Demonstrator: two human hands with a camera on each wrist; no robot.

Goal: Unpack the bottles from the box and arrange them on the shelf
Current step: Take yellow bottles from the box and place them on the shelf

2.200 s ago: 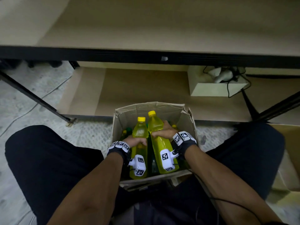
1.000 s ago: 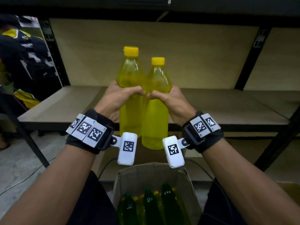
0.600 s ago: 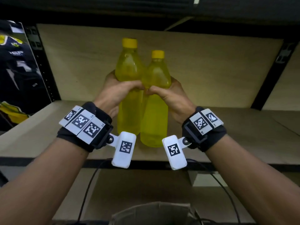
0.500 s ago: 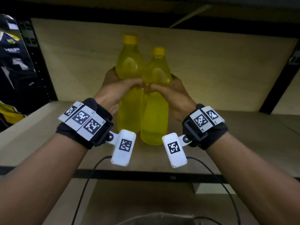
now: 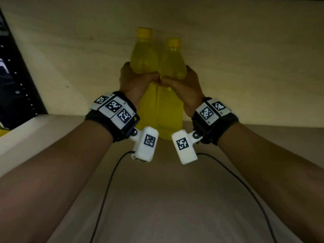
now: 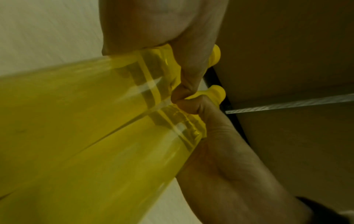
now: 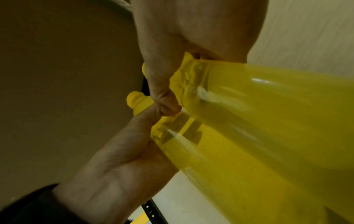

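Two clear bottles of yellow liquid with yellow caps stand upright side by side, deep over the shelf board (image 5: 157, 199) and close to its back panel. My left hand (image 5: 138, 83) grips the left bottle (image 5: 143, 57) around its upper body. My right hand (image 5: 178, 85) grips the right bottle (image 5: 172, 60) the same way, knuckles touching the left hand's. The left wrist view shows the left hand (image 6: 162, 30) on its bottle (image 6: 76, 94). The right wrist view shows the right hand (image 7: 191, 30) on its bottle (image 7: 277, 98). Whether the bases touch the board I cannot tell. The box is out of view.
A pale wooden back panel (image 5: 245, 58) closes the shelf just behind the bottles. A black perforated upright (image 5: 21, 79) stands at the left end. Thin black cables (image 5: 108, 181) hang from the wrist cameras over the board. Bare board lies on both sides of the bottles.
Both hands have carried the two bottles forward from above the shelf's front edge to near the back panel. The box has dropped out of the head view.
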